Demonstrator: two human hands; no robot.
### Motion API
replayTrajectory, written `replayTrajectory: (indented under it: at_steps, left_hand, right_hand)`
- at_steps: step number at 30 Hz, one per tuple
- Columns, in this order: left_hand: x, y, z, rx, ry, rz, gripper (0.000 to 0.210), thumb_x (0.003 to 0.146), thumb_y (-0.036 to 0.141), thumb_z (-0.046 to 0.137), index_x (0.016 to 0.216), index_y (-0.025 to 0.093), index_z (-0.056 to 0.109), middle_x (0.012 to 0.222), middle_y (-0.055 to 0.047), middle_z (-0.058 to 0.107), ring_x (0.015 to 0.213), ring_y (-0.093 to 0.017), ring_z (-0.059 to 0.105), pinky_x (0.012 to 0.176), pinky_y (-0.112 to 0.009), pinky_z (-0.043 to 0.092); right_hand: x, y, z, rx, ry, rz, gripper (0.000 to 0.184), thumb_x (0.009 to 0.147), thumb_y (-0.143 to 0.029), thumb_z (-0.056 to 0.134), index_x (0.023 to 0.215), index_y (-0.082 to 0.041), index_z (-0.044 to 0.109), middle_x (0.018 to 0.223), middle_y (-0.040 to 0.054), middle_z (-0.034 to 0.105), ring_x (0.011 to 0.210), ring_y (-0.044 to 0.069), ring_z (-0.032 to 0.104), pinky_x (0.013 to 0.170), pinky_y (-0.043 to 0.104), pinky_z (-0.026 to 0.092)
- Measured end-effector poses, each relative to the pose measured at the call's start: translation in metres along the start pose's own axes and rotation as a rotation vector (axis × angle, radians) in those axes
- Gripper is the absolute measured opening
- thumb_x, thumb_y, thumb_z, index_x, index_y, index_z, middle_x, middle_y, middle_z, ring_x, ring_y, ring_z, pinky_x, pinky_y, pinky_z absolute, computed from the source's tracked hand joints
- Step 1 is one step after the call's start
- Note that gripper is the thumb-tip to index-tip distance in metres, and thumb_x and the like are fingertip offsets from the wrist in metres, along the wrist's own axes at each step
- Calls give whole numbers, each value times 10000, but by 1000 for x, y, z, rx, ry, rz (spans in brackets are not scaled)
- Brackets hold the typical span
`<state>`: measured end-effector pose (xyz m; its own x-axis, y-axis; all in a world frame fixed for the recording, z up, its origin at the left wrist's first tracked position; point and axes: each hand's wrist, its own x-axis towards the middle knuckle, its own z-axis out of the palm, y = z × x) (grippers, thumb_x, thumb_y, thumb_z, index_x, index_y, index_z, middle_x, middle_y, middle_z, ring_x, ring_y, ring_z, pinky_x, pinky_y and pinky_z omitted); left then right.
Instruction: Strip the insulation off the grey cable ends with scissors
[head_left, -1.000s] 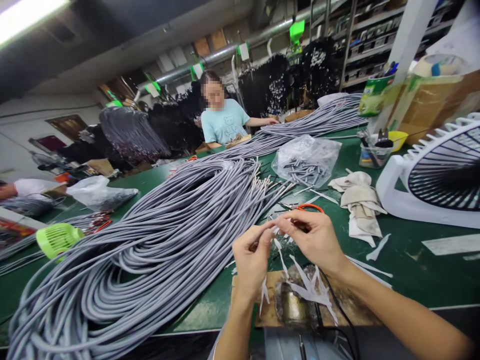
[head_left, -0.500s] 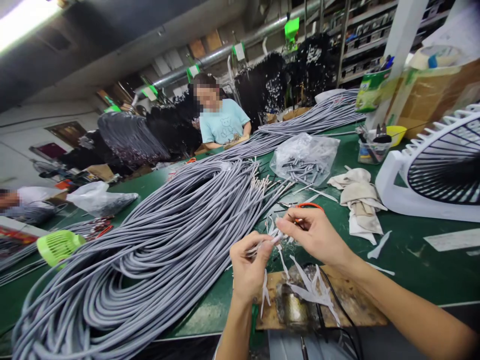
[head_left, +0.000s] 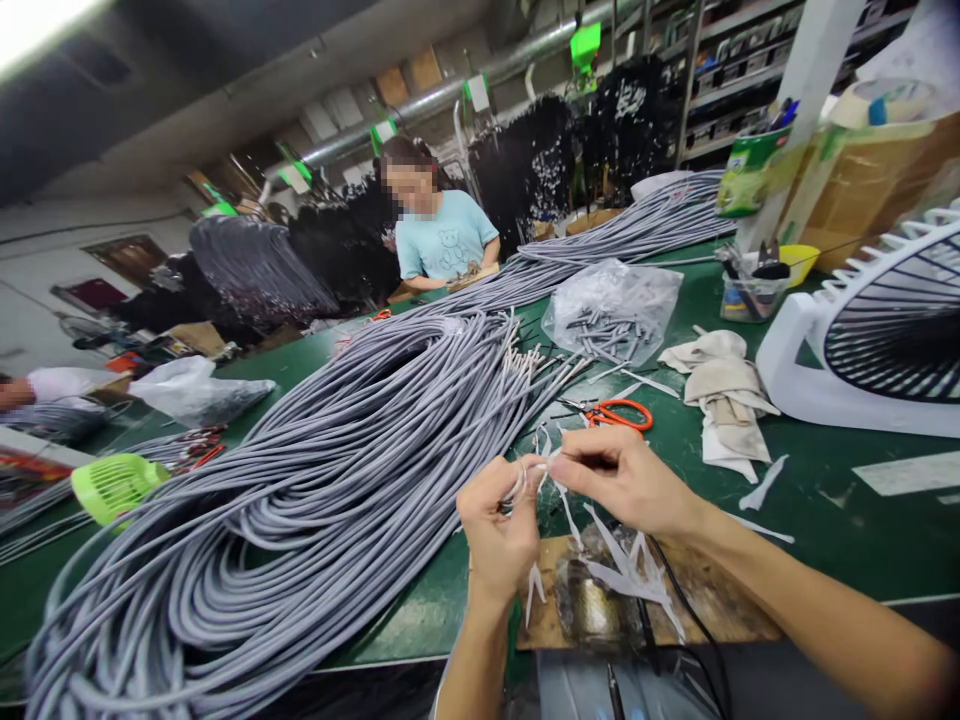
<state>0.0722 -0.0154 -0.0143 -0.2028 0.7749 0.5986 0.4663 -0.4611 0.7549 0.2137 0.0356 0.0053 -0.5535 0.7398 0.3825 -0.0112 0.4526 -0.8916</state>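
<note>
My left hand is closed, its thumb and fingers pinching a whitish cable end. Against its right side, my right hand pinches the same piece with thumb and forefinger. The fingers hide most of it, so its finer parts cannot be made out. White shreds hang just below the fingertips. Right behind my right hand lie orange-handled scissors. Left of my hands spreads a big coil of grey cables, with stripped pale ends pointing my way.
Under my hands, a wooden board carries a metal block and white scraps. A plastic bag of grey pieces, crumpled cloths and a white fan stand beyond. Across the green table sits a co-worker.
My right hand's fingers have drawn in beside the left fingertips and sit lower, baring the scissors' orange handles. The whole view has shifted slightly.
</note>
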Motion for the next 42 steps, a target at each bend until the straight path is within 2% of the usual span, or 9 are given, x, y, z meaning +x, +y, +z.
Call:
replayTrajectory:
  at_steps: [6,8,10,11,13,15,23,29,42]
  left_hand:
    - [-9,-1,2,53,-72,179,240,690,107,626,875,226,722,502,5,495,451,-109,378,464,-244,258]
    - [-11,1,3,3,-70,218,225,709,119,611,870,236,717,549,-6,557,463,-112,412,478,-244,292]
    - [-9,4,4,-35,27,190,173,736,146,590,822,228,715,603,-15,600,507,-126,467,512,-247,336]
    - [-8,5,3,-39,97,144,147,749,163,579,790,216,710,611,-16,603,533,-134,490,532,-249,353]
    - [-5,6,2,-37,191,20,140,775,196,558,724,188,689,591,-10,582,563,-140,511,555,-244,368]
    - [-2,5,0,-41,170,-88,181,797,227,537,677,164,658,596,-8,568,587,-139,519,570,-235,373]
    - [0,1,-3,-92,50,-163,238,824,242,500,627,138,584,577,10,504,556,-100,450,546,-206,346]
    - [-2,-1,-1,-113,48,-173,225,825,241,495,664,135,611,602,1,524,599,-113,475,590,-216,372]
    - [-2,-1,2,-16,33,-150,262,829,243,487,598,135,550,560,14,452,548,-96,414,525,-212,323]
  right_hand:
    - [3,9,8,-45,105,29,431,822,-387,461,486,-171,300,509,-57,229,485,59,228,436,210,192]
    - [5,19,15,-36,-16,70,437,807,-390,467,466,-170,305,489,-58,233,472,58,229,424,207,184]
    - [6,26,18,-38,-147,79,411,797,-395,472,473,-164,371,478,-57,270,462,60,258,419,202,200]
    - [7,27,18,-77,-106,102,399,807,-394,462,489,-160,412,476,-54,304,460,63,283,422,201,219]
    - [6,23,14,-201,139,109,351,843,-372,427,580,-153,507,505,-41,408,477,75,355,450,202,271]
    - [3,15,10,-298,296,43,294,880,-323,388,729,-159,580,607,-15,537,540,92,452,516,209,335]
    - [-8,4,18,-514,412,-317,145,846,-181,485,903,-159,617,783,25,644,666,110,571,631,218,411]
    - [-11,8,22,-638,327,-285,189,868,-204,453,837,-158,634,675,23,581,590,117,521,572,239,386]
    - [-12,9,27,-578,318,-226,222,878,-201,424,714,-159,568,639,6,538,585,100,486,582,222,344]
